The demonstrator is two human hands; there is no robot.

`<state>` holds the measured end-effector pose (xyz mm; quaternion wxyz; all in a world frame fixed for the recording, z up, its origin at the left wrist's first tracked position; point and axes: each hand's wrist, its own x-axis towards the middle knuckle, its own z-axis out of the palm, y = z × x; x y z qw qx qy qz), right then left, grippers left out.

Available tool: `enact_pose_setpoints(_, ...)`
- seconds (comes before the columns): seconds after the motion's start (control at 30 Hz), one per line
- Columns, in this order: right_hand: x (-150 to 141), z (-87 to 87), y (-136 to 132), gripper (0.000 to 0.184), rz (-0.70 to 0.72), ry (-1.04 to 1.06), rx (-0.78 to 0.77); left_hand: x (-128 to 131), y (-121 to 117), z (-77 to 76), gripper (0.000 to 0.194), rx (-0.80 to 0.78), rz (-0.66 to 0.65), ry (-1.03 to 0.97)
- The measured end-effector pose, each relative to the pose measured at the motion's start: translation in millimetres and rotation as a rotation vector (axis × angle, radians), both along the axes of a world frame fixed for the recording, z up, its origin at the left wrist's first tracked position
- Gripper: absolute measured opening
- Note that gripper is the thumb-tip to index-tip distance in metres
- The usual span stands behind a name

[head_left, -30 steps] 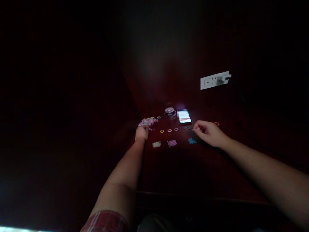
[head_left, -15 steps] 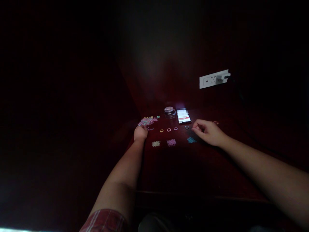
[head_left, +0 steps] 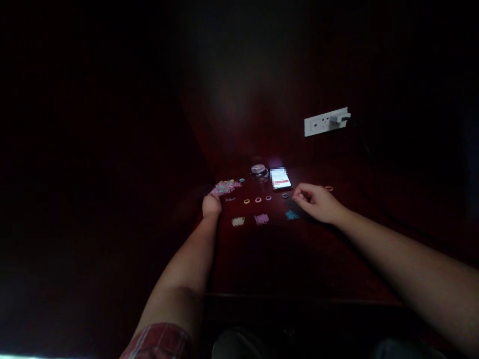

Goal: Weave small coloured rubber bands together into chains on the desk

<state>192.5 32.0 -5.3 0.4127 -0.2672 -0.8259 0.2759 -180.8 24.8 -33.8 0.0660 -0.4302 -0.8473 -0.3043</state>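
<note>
My left hand (head_left: pixel 211 205) reaches to the near edge of a pile of thin pastel pieces (head_left: pixel 226 187), too small to name; its fingertips are hidden. A few loose mauve pieces (head_left: pixel 229 199) lie just right of that hand. My right hand (head_left: pixel 315 202) is held over the table with fingers curled together; whatever they may hold does not show. Closest to it are a grey ring-shaped band (head_left: pixel 285 196) and a small blue heap (head_left: pixel 292 215). Yellow (head_left: pixel 246 201), pink (head_left: pixel 258 200) and purple (head_left: pixel 268 198) bands sit in a row between my hands.
Cream (head_left: pixel 238 221) and purple (head_left: pixel 261 219) heaps lie nearer me. Behind the bands stand a round clear jar (head_left: pixel 259 173) and a lit phone (head_left: pixel 281 178). An orange band (head_left: pixel 329 188) is beyond my right hand. A socket (head_left: pixel 325 122) with a plug is on the wall.
The whole view has shifted slightly left. My left hand has moved a little left along the pile, uncovering more of the loose mauve pieces. My right hand keeps nearly the same pose.
</note>
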Motion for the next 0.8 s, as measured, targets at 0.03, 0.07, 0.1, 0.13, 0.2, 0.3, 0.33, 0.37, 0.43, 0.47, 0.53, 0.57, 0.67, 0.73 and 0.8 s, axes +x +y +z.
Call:
enact_pose_setpoints(0.03, 0, -0.2, 0, 0.016, -0.001, -0.003, 0.004, -1, -1, 0.3, 0.03, 0.023, 0.003, -0.008)
enact_pose_setpoints(0.07, 0, -0.2, 0, 0.016, 0.001, -0.008, 0.006, -1, -3, 1.0, 0.03, 0.047, 0.006, -0.016)
enact_pose_setpoints(0.1, 0, 0.0, 1, 0.016, 0.002, -0.013, 0.005, -2, -6, 2.1, 0.03, 0.073, 0.008, -0.025)
enact_pose_setpoints(0.13, -1, 0.3, 0, 0.016, 0.002, -0.017, 0.001, -1, -9, 3.8, 0.03, 0.099, 0.005, -0.032)
enact_pose_setpoints(0.2, -1, 1.3, 0, 0.016, 0.001, -0.025, -0.004, 4, -18, 9.0, 0.031, 0.152, -0.016, -0.037)
enact_pose_setpoints(0.3, -4, 2.7, -3, 0.016, 0.003, -0.034, 0.009, 29, -33, 23.2, 0.028, 0.23, -0.148, -0.011)
enact_pose_setpoints(0.33, -5, 3.1, -4, 0.016, 0.008, -0.034, 0.01, 44, -37, 29.7, 0.027, 0.282, -0.276, 0.014)
enact_pose_setpoints(0.37, -5, 3.4, -5, 0.015, 0.015, -0.031, 0.004, 62, -40, 36.8, 0.025, 0.321, -0.4, 0.036)
enact_pose_setpoints(0.43, -7, 3.8, -6, 0.019, 0.027, -0.005, -0.024, 105, -43, 51.2, 0.02, 0.341, -0.609, 0.078)
enact_pose_setpoints(0.47, -8, 3.8, -7, 0.026, 0.03, 0.014, -0.033, 128, -44, 57.4, 0.017, 0.322, -0.707, 0.111)
enact_pose_setpoints(0.53, -9, 3.3, -6, 0.039, 0.022, 0.062, -0.023, 169, -44, 65.7, 0.014, 0.293, -0.891, 0.167)
enact_pose_setpoints(0.57, -9, 2.8, -5, 0.043, 0.012, 0.09, -0.009, 184, -44, 67.4, 0.014, 0.305, -0.945, 0.168)
enact_pose_setpoints(0.67, -9, 1.4, -2, 0.043, -0.04, 0.176, 0.011, 206, -43, 62.8, 0.014, 0.364, -0.959, 0.088)
enact_pose_setpoints(0.73, -9, 1.0, -1, 0.045, -0.055, 0.205, -0.006, 204, -43, 55.3, 0.013, 0.365, -0.961, 0.03)
enact_pose_setpoints(0.8, -10, 1.2, -2, 0.046, -0.044, 0.2, -0.02, 197, -43, 48.3, 0.013, 0.374, -0.965, -0.006)
